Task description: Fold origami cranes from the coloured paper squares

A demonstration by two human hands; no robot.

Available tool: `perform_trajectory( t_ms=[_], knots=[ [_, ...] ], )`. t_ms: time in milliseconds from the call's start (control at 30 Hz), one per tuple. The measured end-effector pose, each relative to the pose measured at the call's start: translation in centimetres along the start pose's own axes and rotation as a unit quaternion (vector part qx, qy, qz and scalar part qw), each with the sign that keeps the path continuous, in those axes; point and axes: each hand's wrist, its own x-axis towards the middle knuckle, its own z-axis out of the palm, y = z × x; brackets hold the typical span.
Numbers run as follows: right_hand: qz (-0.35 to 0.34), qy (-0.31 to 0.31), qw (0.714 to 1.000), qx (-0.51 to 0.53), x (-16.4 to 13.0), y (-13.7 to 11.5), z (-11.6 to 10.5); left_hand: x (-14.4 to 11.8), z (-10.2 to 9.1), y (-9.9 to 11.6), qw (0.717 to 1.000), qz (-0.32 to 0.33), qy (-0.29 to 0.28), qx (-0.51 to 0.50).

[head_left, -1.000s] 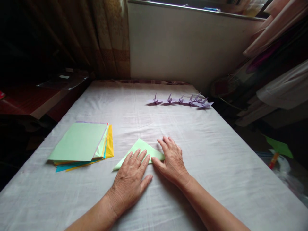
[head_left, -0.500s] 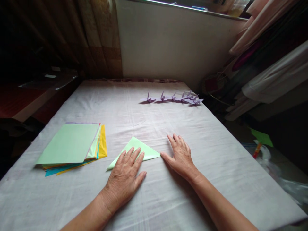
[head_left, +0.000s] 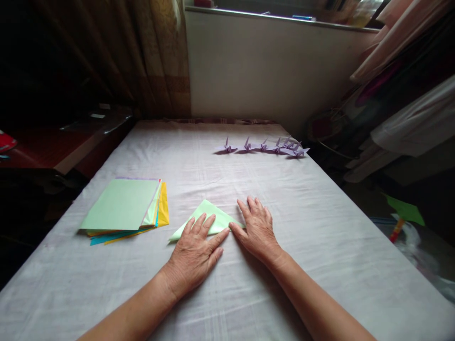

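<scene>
A light green sheet of origami paper (head_left: pixel 208 211), folded into a triangle, lies flat on the cloth-covered table with its long edge towards me. My left hand (head_left: pixel 197 247) rests on the near edge of the triangle, fingers spread, its index fingertip reaching right along the fold. My right hand (head_left: pixel 256 229) lies at the right corner, fingers apart, its thumb on the folded edge close to the left index fingertip. The right hand partly covers that corner.
Left of the triangle is a stack of coloured paper squares (head_left: pixel 121 203), pale green on top. Several purple paper cranes (head_left: pixel 263 147) stand in a row at the back right. Clothes (head_left: pixel 408 123) hang beyond the table's right edge; a dark red table (head_left: pixel 42 151) stands left.
My right hand has moved left, over the triangle's corner, and my left index finger has stretched right along the fold. The camera view has turned slightly left.
</scene>
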Motion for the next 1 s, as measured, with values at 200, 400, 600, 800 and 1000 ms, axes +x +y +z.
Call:
perform_trajectory(
  t_ms=[200, 400, 600, 800, 1000],
  knots=[
    [-0.007, -0.001, 1.0, -0.015, -0.2, 0.3, 0.1, -0.2, -0.6, -0.6, 0.999, 0.009, -0.034, -0.003],
    [-0.001, -0.004, 1.0, -0.029, -0.2, 0.1, 0.0, -2.6, -1.6, -3.5, 0.994, 0.024, -0.103, -0.009],
    [0.002, -0.019, 0.999, -0.045, -0.2, -0.1, -0.4, -5.3, -3.5, -6.4, 0.985, 0.016, -0.169, -0.007],
    [0.001, -0.015, 0.999, -0.038, -0.2, 0.2, -0.2, -7.0, -4.2, -8.2, 0.987, 0.023, -0.159, 0.028],
    [-0.017, 0.023, 0.999, -0.023, -0.3, 0.5, 0.3, -7.8, -5.0, -9.1, 0.99, 0.05, -0.118, 0.066]
  ],
)
